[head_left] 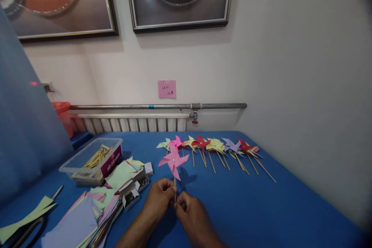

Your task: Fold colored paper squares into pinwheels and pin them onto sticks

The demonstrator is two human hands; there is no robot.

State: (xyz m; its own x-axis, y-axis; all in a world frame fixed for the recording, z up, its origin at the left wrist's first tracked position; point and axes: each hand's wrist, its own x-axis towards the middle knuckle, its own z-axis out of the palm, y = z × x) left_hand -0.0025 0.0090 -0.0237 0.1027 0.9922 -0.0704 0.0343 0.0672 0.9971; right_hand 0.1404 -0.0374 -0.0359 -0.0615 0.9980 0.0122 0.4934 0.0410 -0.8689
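One pink pinwheel (173, 160) upright above both hands; left hand (158, 198) and right hand (190, 211) pinch its stick together. About eight pinwheels in row (215, 146) behind.

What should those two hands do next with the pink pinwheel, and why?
Probably lay the pink paper pinwheel beside the row of finished pinwheels: left hand and right hand both pinch its wooden stick, and it looks assembled.
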